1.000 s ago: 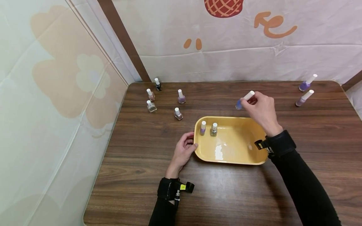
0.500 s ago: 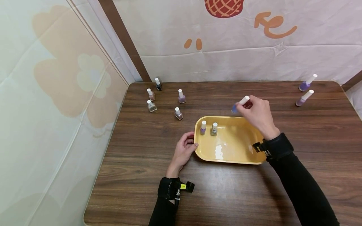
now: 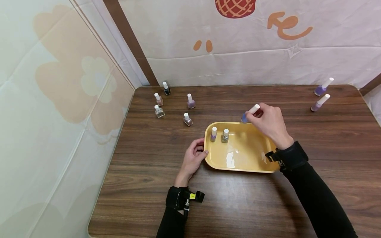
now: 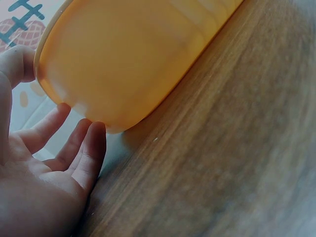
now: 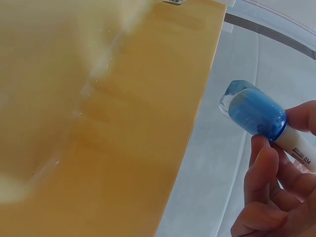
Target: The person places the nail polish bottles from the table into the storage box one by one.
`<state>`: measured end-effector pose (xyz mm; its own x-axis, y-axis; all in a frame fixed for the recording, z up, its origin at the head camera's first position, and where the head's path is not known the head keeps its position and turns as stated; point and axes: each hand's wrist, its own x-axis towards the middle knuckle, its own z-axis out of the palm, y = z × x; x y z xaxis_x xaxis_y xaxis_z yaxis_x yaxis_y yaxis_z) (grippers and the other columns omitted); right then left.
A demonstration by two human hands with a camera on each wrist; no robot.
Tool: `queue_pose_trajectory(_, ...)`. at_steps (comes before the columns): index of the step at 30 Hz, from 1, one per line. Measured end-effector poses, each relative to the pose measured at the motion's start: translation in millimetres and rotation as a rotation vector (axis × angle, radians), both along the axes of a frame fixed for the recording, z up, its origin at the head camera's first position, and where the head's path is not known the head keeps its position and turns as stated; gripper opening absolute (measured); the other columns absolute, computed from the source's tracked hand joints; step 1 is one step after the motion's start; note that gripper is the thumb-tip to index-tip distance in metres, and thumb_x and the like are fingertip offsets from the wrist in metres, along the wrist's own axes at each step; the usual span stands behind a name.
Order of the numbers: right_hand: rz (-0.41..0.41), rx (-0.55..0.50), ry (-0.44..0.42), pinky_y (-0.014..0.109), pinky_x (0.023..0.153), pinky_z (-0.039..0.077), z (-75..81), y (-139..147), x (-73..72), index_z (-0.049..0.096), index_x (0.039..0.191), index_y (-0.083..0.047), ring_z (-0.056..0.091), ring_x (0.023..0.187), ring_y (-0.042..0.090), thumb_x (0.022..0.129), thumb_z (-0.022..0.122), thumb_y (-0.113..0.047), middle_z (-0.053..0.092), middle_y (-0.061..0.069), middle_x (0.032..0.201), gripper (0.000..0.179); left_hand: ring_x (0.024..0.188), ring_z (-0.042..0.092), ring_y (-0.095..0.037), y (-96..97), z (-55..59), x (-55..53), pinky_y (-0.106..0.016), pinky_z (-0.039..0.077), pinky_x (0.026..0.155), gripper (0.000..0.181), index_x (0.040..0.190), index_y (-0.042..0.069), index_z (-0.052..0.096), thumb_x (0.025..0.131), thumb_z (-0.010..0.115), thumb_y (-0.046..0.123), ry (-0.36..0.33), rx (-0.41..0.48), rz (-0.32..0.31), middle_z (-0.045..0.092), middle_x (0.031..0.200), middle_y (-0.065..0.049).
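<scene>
In the head view my right hand (image 3: pixel 269 124) pinches a blue nail polish bottle (image 3: pixel 244 118) with a long white cap, held tilted over the far rim of the yellow tray (image 3: pixel 250 155). Seen from the right wrist, thumb and fingers grip where the cap meets the blue glass (image 5: pixel 256 113). My left hand (image 3: pixel 193 160) holds the tray's left end, thumb over the rim and fingertips against the outer wall (image 4: pixel 123 64). Inside the tray, at its left, stand a purple nail polish bottle (image 3: pixel 213 134) and a clear glittery one (image 3: pixel 225 136).
Several white-capped bottles stand at the back left, among them a dark one (image 3: pixel 166 88), a lilac one (image 3: pixel 191 101) and a brownish one (image 3: pixel 188 119). Two purple bottles, one violet (image 3: pixel 322 87) and one mauve (image 3: pixel 319 103), stand at the back right. A printed curtain (image 3: pixel 250 66) hangs behind the table.
My right hand has moved left and toward the tray with the blue nail polish bottle, from behind the tray to its far rim. My left hand has stayed on the tray.
</scene>
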<state>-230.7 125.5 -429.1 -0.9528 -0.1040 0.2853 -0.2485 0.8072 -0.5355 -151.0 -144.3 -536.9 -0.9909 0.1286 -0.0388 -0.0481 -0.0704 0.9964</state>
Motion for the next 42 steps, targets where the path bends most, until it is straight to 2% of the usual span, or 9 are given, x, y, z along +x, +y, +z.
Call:
queue_pose_trajectory(15, 0.032, 0.012, 0.009, 0.021, 0.053, 0.034, -2.4, -2, 5.3, 0.062, 0.076, -0.009, 0.051, 0.053, 0.014, 0.085, 0.064, -0.024, 0.065, 0.008, 0.066, 0.017, 0.094, 0.053, -0.012, -0.2, -0.2, -0.4, -0.016, 0.047, 0.077, 0.049, 0.132, -0.006, 0.048, 0.084, 0.060, -0.003, -0.008, 0.000, -0.005, 0.051, 0.124, -0.026)
queue_pose_trajectory(24, 0.039, 0.023, 0.011, 0.022, 0.054, 0.036, -6.0, -4, 7.0, 0.062, 0.074, -0.009, 0.054, 0.055, 0.015, 0.084, 0.066, -0.025, 0.066, 0.007, 0.066, 0.019, 0.094, 0.053, -0.013, 0.0, -1.2, -0.1, -0.016, 0.047, 0.077, 0.050, 0.131, -0.006, 0.048, 0.082, 0.059, -0.003, 0.002, 0.001, 0.003, 0.051, 0.124, -0.026)
queue_pose_trajectory(30, 0.053, 0.029, -0.008, 0.022, 0.052, 0.036, -9.4, -4, 7.8, 0.062, 0.075, -0.009, 0.054, 0.055, 0.016, 0.083, 0.065, -0.022, 0.066, 0.006, 0.066, 0.016, 0.094, 0.053, -0.013, -0.2, -2.5, -0.1, -0.016, 0.047, 0.076, 0.050, 0.131, -0.006, 0.048, 0.082, 0.059, -0.003, 0.008, 0.001, 0.001, 0.051, 0.123, -0.026)
queue_pose_trajectory(37, 0.054, 0.039, -0.035, 0.024, 0.052, 0.037, -11.3, -6, 9.5, 0.063, 0.075, -0.010, 0.055, 0.056, 0.015, 0.083, 0.065, -0.025, 0.067, 0.004, 0.067, 0.017, 0.094, 0.053, -0.013, 0.0, -1.6, 0.4, -0.016, 0.047, 0.077, 0.050, 0.131, -0.006, 0.048, 0.082, 0.059, -0.002, 0.009, -0.001, 0.000, 0.051, 0.124, -0.026)
queue_pose_trajectory(42, 0.079, 0.051, -0.060, 0.024, 0.051, 0.034, -11.6, -5, 12.3, 0.063, 0.077, -0.009, 0.050, 0.053, 0.013, 0.084, 0.064, -0.025, 0.066, 0.005, 0.068, 0.017, 0.094, 0.053, -0.013, 0.0, -1.7, -0.3, -0.016, 0.047, 0.077, 0.050, 0.131, -0.007, 0.048, 0.082, 0.059, -0.002, 0.012, -0.002, 0.001, 0.051, 0.123, -0.027)
